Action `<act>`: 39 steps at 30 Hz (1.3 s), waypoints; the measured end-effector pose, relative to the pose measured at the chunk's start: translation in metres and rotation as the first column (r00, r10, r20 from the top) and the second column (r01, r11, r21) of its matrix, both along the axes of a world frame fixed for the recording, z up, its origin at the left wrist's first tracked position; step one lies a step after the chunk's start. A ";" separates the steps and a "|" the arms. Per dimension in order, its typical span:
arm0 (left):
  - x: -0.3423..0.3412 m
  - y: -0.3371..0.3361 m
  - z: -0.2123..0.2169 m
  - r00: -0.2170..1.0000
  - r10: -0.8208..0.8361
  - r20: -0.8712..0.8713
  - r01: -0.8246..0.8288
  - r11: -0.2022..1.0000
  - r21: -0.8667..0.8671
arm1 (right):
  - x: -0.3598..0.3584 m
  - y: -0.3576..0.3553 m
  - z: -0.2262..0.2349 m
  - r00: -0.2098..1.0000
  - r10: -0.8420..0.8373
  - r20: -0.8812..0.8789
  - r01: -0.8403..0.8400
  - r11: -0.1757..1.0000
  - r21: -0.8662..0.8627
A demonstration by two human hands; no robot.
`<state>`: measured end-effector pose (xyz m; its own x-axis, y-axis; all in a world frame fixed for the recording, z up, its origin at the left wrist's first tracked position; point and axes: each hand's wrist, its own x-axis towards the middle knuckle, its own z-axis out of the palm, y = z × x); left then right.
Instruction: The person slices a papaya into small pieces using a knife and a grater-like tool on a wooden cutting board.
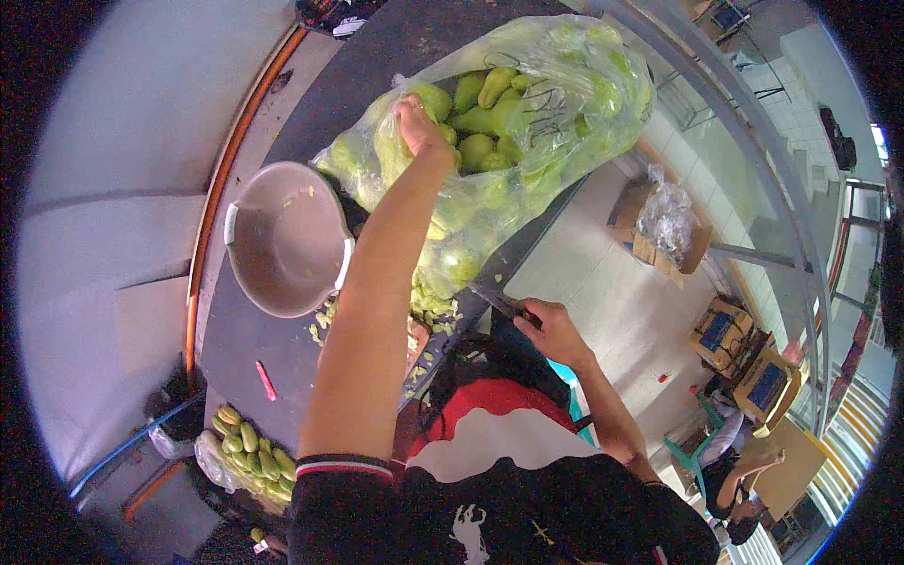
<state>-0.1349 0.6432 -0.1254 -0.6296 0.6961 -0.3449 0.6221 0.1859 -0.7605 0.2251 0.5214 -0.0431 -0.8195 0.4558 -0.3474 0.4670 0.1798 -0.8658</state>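
Observation:
A large clear plastic bag (584, 104) lies across the far part of the dark table, its opening showing several pale green, pear-shaped fruits (476, 122) that look like chayotes. My left hand (417, 124) is at the left edge of that opening, fingers curled on the plastic beside a fruit; the fingertips are partly hidden. Low on the right, my right hand (554, 330) grips a knife (499, 301), whose blade points up and left toward the bag's near end. Green peelings (433, 306) are scattered below the bag, partly behind my left forearm.
A grey-beige basin (287, 245) with a few scraps stands left of my forearm. Nearer lies a pink-red stick-like tool (266, 380). At lower left is another bag of green produce (252, 452). Cardboard boxes (673, 235) and a seated person (739, 485) are at right.

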 end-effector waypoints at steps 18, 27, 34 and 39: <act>0.011 -0.077 0.043 0.626 -0.197 0.754 -0.397 0.752 0.526 | -0.012 0.001 -0.011 1.000 0.010 0.002 -0.011 1.000 0.025; 0.090 -0.258 0.141 0.346 -0.680 0.647 -0.937 -0.207 0.283 | -0.034 -0.032 -0.017 0.978 0.180 0.110 -0.186 0.982 0.046; 0.166 -0.505 0.011 0.113 -0.466 0.878 -0.750 -0.619 -0.232 | -0.086 -0.090 -0.024 0.905 0.416 -0.089 -0.401 0.904 0.152; 0.206 -0.597 -0.026 0.123 -0.424 0.897 -0.581 -0.764 -0.281 | -0.141 -0.158 -0.043 0.702 0.708 0.081 -0.712 0.692 0.120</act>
